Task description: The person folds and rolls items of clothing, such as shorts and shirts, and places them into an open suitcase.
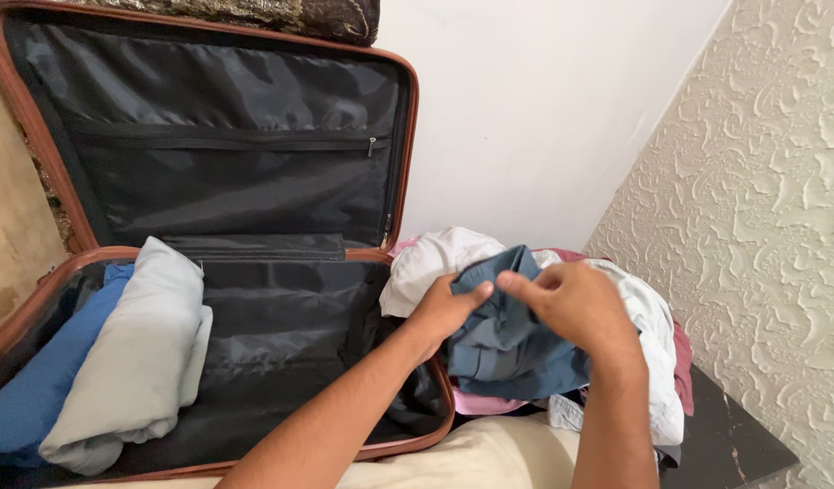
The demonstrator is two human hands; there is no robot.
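Note:
Both my hands grip a slate-blue garment (507,349) on top of a heap of clothes (657,330) to the right of an open suitcase (254,308). My left hand (448,308) pinches its left edge. My right hand (571,303) pinches the upper fold. White and pink clothes lie under the blue one. Inside the suitcase's lower half, at the left, lie a folded pale grey garment (140,353) and a folded blue garment (41,380).
The suitcase lid (217,145) stands upright with a black zipped lining. A textured cream wall (761,199) rises at the right, a plain white wall behind. A dark surface (734,444) shows at the lower right corner. A cream cloth (480,453) lies near me.

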